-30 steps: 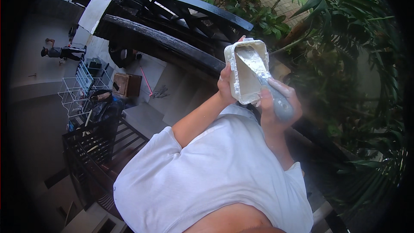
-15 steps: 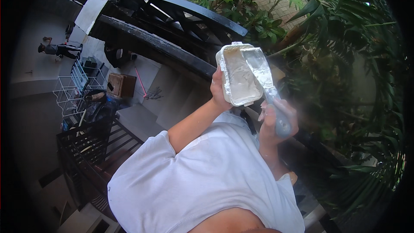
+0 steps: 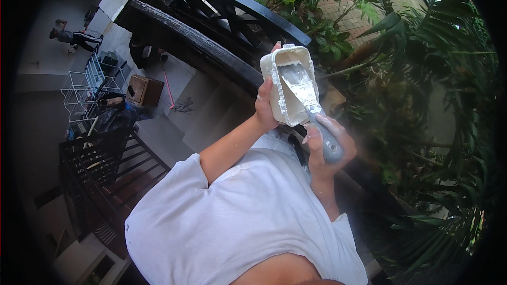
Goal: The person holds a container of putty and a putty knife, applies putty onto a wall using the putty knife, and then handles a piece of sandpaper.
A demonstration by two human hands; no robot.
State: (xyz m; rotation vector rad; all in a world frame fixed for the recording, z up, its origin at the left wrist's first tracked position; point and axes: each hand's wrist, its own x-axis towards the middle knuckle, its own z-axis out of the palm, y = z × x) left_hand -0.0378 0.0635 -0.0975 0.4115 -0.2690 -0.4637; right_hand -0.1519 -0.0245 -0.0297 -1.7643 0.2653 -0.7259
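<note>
My left hand (image 3: 265, 106) is closed around the left side of a white plastic tub (image 3: 268, 68), which is tilted so its opening faces me. White paste coats the tub's rim and inside. In my right hand (image 3: 331, 140) is a putty knife (image 3: 301, 82), gripped by its grey handle. Its broad metal blade lies inside the tub's opening, smeared with white paste toward the handle. Paste also marks the fingers of my right hand.
Ahead runs a dark metal railing (image 3: 237, 2) beside a dark beam (image 3: 200, 47). Leafy plants (image 3: 385, 111) crowd the right. Lower left are a drying rack (image 3: 79, 95), a wooden box (image 3: 144, 91), a pink-handled mop (image 3: 170, 89) and a person (image 3: 76, 37).
The putty knife's blade has moved from the tub's right edge into its opening. The tub has turned and tilted slightly, and my right hand has shifted left and up.
</note>
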